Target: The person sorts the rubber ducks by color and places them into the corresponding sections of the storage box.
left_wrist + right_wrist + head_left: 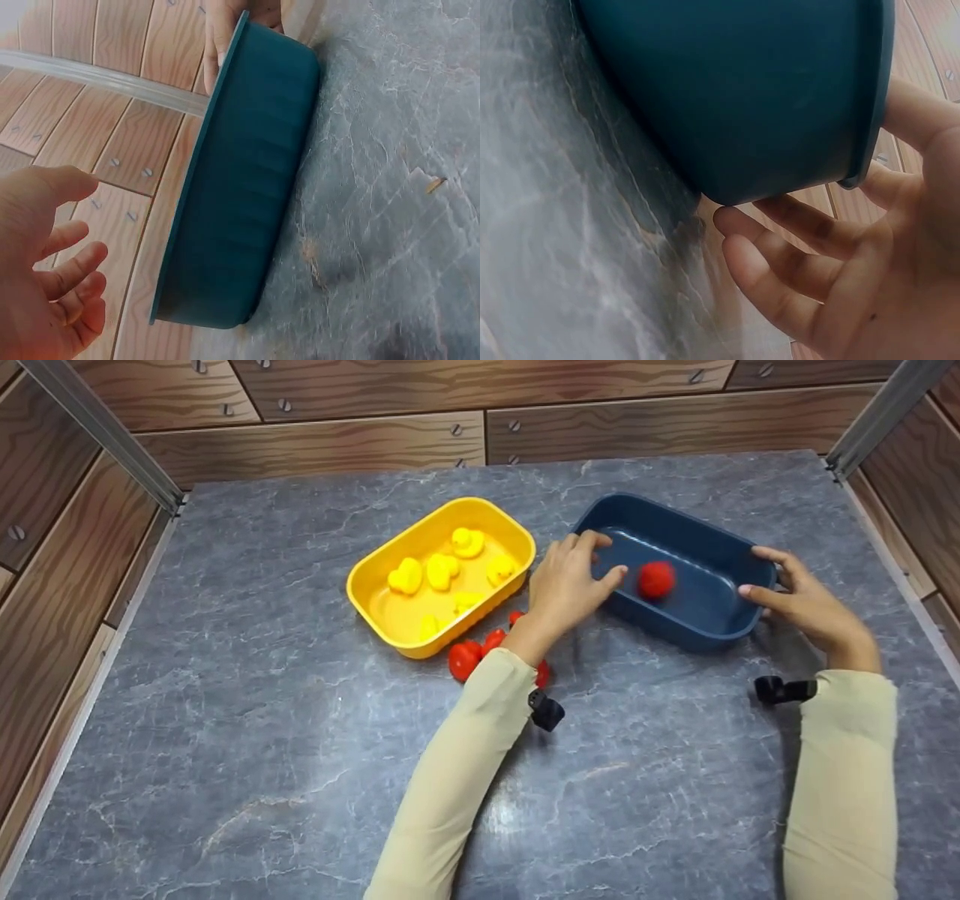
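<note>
Grey marble surface (300, 750) is carrying a blue tub (705, 607) holding a red ball (655, 580), the right hand (806, 604) pinching its rim while the left hand (568, 585) is hovering open, so a one-sided lift risks tipping it.

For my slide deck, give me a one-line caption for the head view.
Right hand holds blue bin containing one red ball; left hand hovers open.
</note>
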### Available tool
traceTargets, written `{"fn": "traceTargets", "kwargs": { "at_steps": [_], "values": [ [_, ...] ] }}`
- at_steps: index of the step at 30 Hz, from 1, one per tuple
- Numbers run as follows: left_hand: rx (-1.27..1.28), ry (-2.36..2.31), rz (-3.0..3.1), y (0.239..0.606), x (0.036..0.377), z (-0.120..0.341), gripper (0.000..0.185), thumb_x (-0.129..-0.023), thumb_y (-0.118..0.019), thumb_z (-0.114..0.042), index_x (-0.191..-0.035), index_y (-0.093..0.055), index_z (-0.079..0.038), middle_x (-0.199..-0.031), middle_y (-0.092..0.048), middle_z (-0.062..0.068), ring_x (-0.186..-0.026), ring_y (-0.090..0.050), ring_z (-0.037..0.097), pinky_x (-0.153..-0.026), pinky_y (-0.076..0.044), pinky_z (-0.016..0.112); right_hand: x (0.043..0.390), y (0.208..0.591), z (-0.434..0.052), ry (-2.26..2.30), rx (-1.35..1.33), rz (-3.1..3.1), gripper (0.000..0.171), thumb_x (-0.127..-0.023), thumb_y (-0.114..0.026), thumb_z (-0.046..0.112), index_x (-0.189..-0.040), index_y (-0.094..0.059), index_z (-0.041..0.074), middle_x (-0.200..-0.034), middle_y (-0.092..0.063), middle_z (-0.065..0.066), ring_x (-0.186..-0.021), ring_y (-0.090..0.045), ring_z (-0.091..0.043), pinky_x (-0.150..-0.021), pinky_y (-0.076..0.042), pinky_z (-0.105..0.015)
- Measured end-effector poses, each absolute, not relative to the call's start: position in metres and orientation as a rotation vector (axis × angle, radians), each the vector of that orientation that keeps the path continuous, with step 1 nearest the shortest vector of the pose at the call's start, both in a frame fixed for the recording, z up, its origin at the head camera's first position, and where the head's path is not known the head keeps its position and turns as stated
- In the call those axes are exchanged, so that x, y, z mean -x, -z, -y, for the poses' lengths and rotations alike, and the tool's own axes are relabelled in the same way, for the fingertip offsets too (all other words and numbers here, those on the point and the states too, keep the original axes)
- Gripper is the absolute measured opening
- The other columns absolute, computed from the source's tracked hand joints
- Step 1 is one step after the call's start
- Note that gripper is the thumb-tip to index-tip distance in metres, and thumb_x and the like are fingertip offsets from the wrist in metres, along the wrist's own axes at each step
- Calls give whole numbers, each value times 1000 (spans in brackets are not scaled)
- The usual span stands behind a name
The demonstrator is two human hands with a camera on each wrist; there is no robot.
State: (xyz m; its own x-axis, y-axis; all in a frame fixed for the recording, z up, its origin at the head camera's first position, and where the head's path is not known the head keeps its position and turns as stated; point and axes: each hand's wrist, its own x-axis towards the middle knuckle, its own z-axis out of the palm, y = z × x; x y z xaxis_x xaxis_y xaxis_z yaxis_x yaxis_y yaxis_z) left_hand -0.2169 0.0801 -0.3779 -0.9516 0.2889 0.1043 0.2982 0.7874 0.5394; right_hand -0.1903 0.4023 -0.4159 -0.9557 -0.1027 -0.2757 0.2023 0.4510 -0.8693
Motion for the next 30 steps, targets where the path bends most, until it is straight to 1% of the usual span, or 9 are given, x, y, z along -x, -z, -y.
{"fn": "traceTargets", "kwargs": {
  "at_steps": [2,4,9,16,23,30],
  "values": [
    [513,920,2941,378,214,-76,42,-92,-60,-47,-127,-55,-26,-112,-59,-6,-102,-51,11,-83,-44,23,191,416,-403,1507,-84,-2414,66,-99,-54,26,-152,-15,32,-152,-12,-34,-89,-58,7,-74,-49,-13],
    [540,949,2921,377,211,-72,42,-91,-61,-47,-127,-55,-25,-110,-59,-6,-101,-51,11,-82,-44,23,191,416,-403,1500,-88,-2421,65,-99,-54,27,-151,-16,32,-152,-13,-33,-86,-57,6,-73,-49,-14],
    [606,1047,2864,377,204,-60,41,-91,-63,-45,-125,-57,-23,-112,-61,-5,-105,-53,12,-85,-45,25,191,416,-403,1465,-118,-2442,65,-98,-54,30,-151,-15,33,-148,-19,-27,-80,-57,3,-72,-48,-16],
    [716,1163,2805,376,196,-45,43,-89,-66,-42,-124,-59,-18,-109,-62,0,-105,-54,16,-86,-43,25,192,415,-403,1463,-125,-2426,69,-97,-55,32,-153,-14,31,-152,-15,-28,-89,-56,6,-75,-49,-14],
    [778,1222,2774,381,189,-30,47,-87,-68,-44,-125,-59,-17,-109,-62,4,-105,-52,19,-89,-42,27,192,415,-403,1479,-139,-2418,68,-97,-56,31,-152,-15,32,-154,-11,-31,-88,-57,8,-75,-49,-13],
    [805,1293,2772,390,182,-8,49,-86,-70,-43,-125,-58,-16,-112,-61,4,-107,-54,22,-90,-44,28,192,416,-402,1478,-133,-2421,67,-97,-56,31,-151,-16,33,-153,-13,-29,-86,-57,7,-74,-49,-14]
  ]
}}
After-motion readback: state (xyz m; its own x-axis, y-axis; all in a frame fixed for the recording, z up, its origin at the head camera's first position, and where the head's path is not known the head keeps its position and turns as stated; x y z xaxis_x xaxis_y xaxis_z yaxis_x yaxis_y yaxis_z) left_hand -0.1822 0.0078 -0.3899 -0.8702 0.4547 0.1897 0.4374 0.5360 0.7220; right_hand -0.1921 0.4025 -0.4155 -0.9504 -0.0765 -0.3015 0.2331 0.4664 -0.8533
